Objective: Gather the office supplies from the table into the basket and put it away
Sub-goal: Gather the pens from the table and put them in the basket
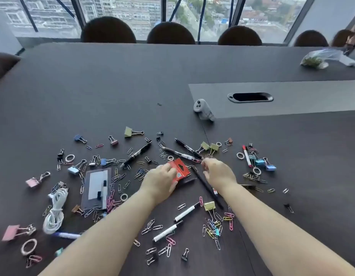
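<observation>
Office supplies lie scattered over the dark table (113, 86): several paper clips, binder clips, pens, rings. My left hand (159, 182) holds a small red cardboard box (179, 169) near the middle of the pile. My right hand (218, 173) is just right of the box, fingers pinched at small clips by the black pens (185, 149); what it pinches is too small to tell. Two white markers (187, 212) lie between my forearms. A clear badge holder (96, 188) and a coiled white cord (55, 212) lie to the left. No basket is in view.
A grey controller (203, 110) stands beyond the pile beside the lighter cable panel with an oval slot (250, 97). A plastic bag (316, 59) lies at the far right. Dark chair backs (170, 33) line the far edge under the windows.
</observation>
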Action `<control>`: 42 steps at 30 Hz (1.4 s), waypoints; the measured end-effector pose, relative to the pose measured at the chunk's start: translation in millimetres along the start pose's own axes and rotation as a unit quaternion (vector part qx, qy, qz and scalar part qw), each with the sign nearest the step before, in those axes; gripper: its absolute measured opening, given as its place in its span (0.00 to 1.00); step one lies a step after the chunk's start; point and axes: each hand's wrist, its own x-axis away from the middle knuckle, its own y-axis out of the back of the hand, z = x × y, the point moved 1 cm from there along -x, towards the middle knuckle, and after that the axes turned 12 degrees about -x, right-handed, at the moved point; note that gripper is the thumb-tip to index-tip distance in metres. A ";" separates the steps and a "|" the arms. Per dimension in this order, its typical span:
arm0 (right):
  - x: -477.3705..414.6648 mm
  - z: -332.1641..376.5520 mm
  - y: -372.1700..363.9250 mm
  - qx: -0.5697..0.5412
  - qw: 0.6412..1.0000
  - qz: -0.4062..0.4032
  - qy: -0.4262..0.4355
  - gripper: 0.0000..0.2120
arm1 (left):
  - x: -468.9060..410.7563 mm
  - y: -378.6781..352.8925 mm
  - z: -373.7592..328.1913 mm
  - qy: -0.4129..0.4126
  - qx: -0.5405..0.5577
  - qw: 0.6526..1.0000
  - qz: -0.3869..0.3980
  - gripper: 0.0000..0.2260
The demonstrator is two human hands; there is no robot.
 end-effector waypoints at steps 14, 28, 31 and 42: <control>-4.2 -27.5 -45.8 -0.020 0.997 -0.034 -0.064 0.11 | -4.2 -55.6 -11.4 0.016 -0.074 0.997 0.031 0.12; -16.7 -46.4 -40.3 0.019 0.990 -0.075 -0.118 0.13 | 11.4 -71.3 3.5 -0.004 0.045 0.994 -0.096 0.23; -9.4 -47.9 -42.1 -0.004 0.993 -0.106 -0.056 0.12 | 13.1 -65.8 4.0 0.034 0.070 0.992 -0.100 0.15; 65.2 -57.6 -62.2 0.035 0.973 -0.210 0.091 0.12 | 73.8 -77.0 -24.0 0.007 0.096 0.988 -0.123 0.22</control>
